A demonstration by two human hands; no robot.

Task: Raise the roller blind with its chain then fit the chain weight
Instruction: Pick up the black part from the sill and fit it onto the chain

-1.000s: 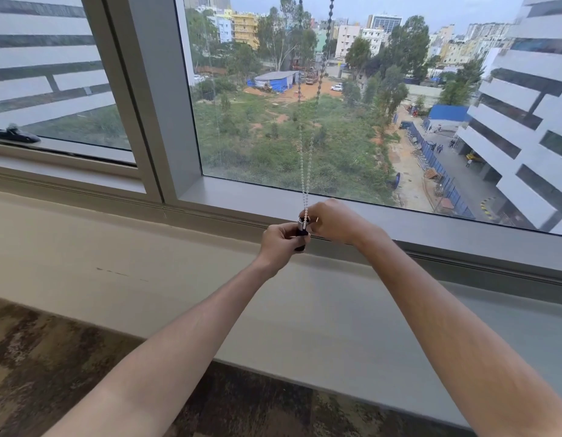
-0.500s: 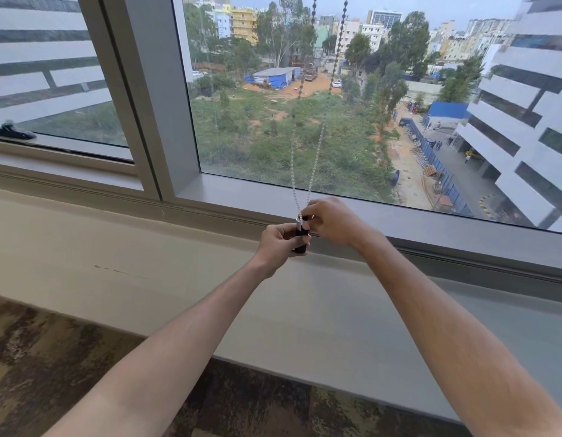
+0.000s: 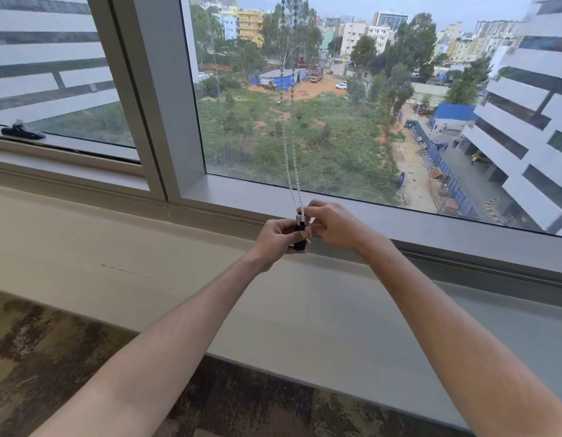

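The left hand (image 3: 278, 236) has its grip closed around the black chain weight (image 3: 300, 230), holding it upright just above the window frame's lower rail (image 3: 431, 228). The right hand (image 3: 331, 225) pinches the bead chain (image 3: 293, 171) at the weight's silver top, fingertips together on it. Both forearms reach forward over the pale sill (image 3: 147, 247). The chain's two strands rise before the glass. A black window latch (image 3: 21, 132) sits far left.

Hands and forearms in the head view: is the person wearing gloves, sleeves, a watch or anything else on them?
Nothing worn shows. The left hand and right hand are bare, with no gloves and no rings that I can make out. Both forearms are bare up to the bottom edge of the picture: no sleeves, watch, bands or markings in view.
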